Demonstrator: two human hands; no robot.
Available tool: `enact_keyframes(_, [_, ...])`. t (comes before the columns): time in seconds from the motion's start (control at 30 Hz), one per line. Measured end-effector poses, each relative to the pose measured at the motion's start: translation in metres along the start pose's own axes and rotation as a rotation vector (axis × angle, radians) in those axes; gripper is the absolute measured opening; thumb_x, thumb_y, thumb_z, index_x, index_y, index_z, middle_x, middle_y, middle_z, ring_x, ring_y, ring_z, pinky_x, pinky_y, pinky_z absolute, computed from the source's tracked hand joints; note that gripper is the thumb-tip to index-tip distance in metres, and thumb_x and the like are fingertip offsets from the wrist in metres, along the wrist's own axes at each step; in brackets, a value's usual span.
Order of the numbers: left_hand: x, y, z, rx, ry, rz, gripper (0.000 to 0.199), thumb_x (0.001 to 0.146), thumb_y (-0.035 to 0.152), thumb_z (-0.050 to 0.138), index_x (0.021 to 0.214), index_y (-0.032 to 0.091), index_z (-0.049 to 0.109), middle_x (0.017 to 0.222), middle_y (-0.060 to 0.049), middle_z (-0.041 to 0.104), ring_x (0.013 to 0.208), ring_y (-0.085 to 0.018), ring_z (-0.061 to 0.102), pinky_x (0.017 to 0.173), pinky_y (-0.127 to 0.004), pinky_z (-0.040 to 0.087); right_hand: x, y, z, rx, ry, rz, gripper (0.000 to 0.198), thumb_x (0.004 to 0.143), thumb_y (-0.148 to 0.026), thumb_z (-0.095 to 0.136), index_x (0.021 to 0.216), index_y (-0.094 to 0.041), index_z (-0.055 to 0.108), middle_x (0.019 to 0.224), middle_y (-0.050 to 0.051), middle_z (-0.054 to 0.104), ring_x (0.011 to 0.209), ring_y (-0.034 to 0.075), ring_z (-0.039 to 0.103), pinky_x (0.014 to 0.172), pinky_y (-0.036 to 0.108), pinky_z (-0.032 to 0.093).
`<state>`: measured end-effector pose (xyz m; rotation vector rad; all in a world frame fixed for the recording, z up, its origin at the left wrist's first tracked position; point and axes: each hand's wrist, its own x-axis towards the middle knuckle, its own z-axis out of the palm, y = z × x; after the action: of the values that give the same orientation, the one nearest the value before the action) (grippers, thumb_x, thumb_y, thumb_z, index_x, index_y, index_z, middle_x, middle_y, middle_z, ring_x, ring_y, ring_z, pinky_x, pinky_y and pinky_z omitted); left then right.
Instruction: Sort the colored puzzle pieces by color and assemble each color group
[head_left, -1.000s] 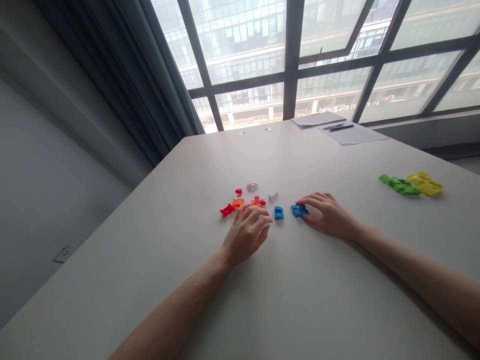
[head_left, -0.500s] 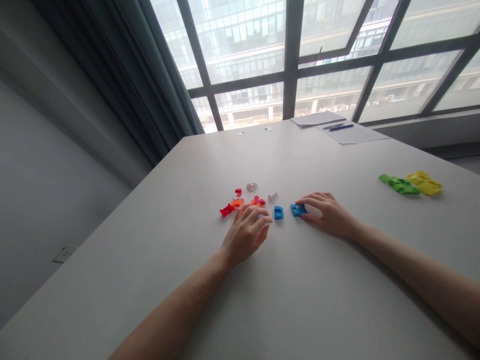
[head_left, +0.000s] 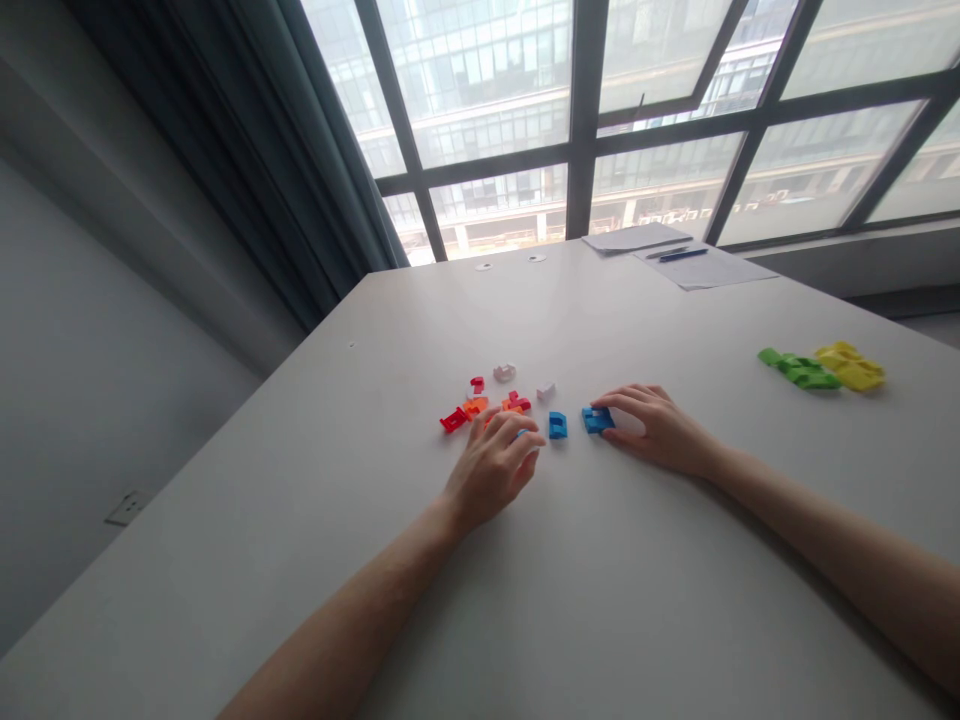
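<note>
One blue plastic piece [head_left: 595, 421] lies on the white tabletop [head_left: 405, 345] pinched by the right hand [head_left: 654, 430], while the left hand [head_left: 491, 462], whose grip we cannot tell, could scatter the nearby orange pieces [head_left: 475, 407] by brushing sideways

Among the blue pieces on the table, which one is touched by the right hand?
The rightmost blue piece, between thumb and fingertips of the right hand. The other clearly visible blue piece lies to its left, untouched.

vs 1s ago | blue pc [head_left: 597, 420] btwn R fingers [head_left: 630, 402] | turned v. slightly, sits squarer now
</note>
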<state>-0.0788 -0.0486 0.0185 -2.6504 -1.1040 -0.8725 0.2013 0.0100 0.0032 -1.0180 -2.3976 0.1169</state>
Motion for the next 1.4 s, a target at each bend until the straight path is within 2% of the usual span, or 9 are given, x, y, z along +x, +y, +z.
enact_keyframes(0.13, [0.001,0.003,-0.002,0.051,-0.032,0.031,0.016,0.091,0.015,0.051,0.102,0.02,0.062,0.107,-0.006,0.067,0.11,-0.021,0.057,0.107,-0.046,0.036,0.0,-0.001,-0.001,0.014,-0.016,0.004,0.032,0.091,-0.039,0.055,0.119,-0.026,0.058,0.119,0.009,0.066,0.11,0.025,0.06,0.095,0.043,0.04])
enact_keyframes(0.37, [0.004,0.008,-0.002,0.133,-0.184,0.177,0.039,0.092,0.021,0.052,0.131,0.021,0.049,0.14,-0.009,0.053,0.132,-0.025,0.046,0.116,-0.05,0.024,0.0,-0.002,-0.001,0.015,-0.006,0.007,0.03,0.094,-0.038,0.05,0.12,-0.026,0.057,0.12,0.009,0.065,0.112,0.024,0.059,0.096,0.042,0.039])
enact_keyframes(0.5, [0.004,0.006,-0.001,0.055,-0.191,0.161,0.035,0.091,0.019,0.052,0.127,0.02,0.053,0.132,-0.009,0.06,0.127,-0.023,0.051,0.115,-0.048,0.027,0.001,-0.004,-0.002,0.014,0.015,0.005,0.029,0.093,-0.037,0.051,0.118,-0.026,0.058,0.118,0.009,0.066,0.111,0.024,0.06,0.095,0.042,0.041])
enact_keyframes(0.63, [0.003,0.003,-0.003,-0.05,-0.125,0.135,0.031,0.091,0.014,0.049,0.121,0.02,0.056,0.119,-0.007,0.067,0.115,-0.019,0.059,0.111,-0.044,0.035,0.001,-0.006,-0.003,0.011,0.013,0.008,0.028,0.093,-0.035,0.05,0.118,-0.026,0.058,0.118,0.009,0.066,0.111,0.024,0.06,0.094,0.042,0.041])
enact_keyframes(0.8, [0.002,0.002,0.0,-0.011,-0.154,0.07,0.047,0.09,0.021,0.056,0.136,0.018,0.045,0.132,-0.013,0.059,0.13,-0.026,0.048,0.114,-0.05,0.031,0.001,-0.007,-0.003,0.013,0.019,0.004,0.028,0.093,-0.034,0.05,0.118,-0.026,0.058,0.117,0.009,0.067,0.11,0.025,0.061,0.094,0.043,0.041])
enact_keyframes(0.97, [0.002,0.004,0.001,0.019,-0.178,0.109,0.046,0.087,0.02,0.063,0.131,0.018,0.049,0.12,-0.011,0.064,0.125,-0.027,0.052,0.111,-0.052,0.034,0.001,-0.006,-0.003,0.01,0.018,0.008,0.028,0.093,-0.035,0.049,0.118,-0.026,0.057,0.117,0.009,0.066,0.11,0.025,0.06,0.093,0.042,0.041])
enact_keyframes(1.17, [-0.001,0.007,-0.001,-0.029,-0.064,0.067,0.048,0.087,0.028,0.065,0.129,0.018,0.045,0.111,-0.011,0.065,0.111,-0.025,0.061,0.111,-0.055,0.034,0.003,-0.016,-0.008,0.041,0.11,0.011,0.023,0.093,-0.034,0.049,0.113,-0.027,0.06,0.113,0.008,0.067,0.109,0.025,0.06,0.093,0.043,0.041])
enact_keyframes(1.3, [-0.001,0.01,0.003,-0.096,0.117,0.029,0.052,0.088,0.027,0.064,0.131,0.02,0.036,0.109,-0.011,0.066,0.108,-0.025,0.064,0.107,-0.056,0.038,0.005,-0.042,-0.01,0.182,0.215,0.068,0.015,0.093,-0.033,0.05,0.097,-0.026,0.062,0.101,0.007,0.069,0.098,0.024,0.062,0.087,0.041,0.045])
enact_keyframes(1.4, [0.0,0.011,0.004,-0.121,0.196,0.042,0.05,0.089,0.029,0.063,0.129,0.022,0.034,0.104,-0.009,0.065,0.102,-0.023,0.066,0.103,-0.053,0.044,0.006,-0.066,-0.008,0.258,0.166,0.117,0.015,0.092,-0.037,0.053,0.088,-0.025,0.06,0.089,0.005,0.069,0.086,0.023,0.063,0.084,0.041,0.045])
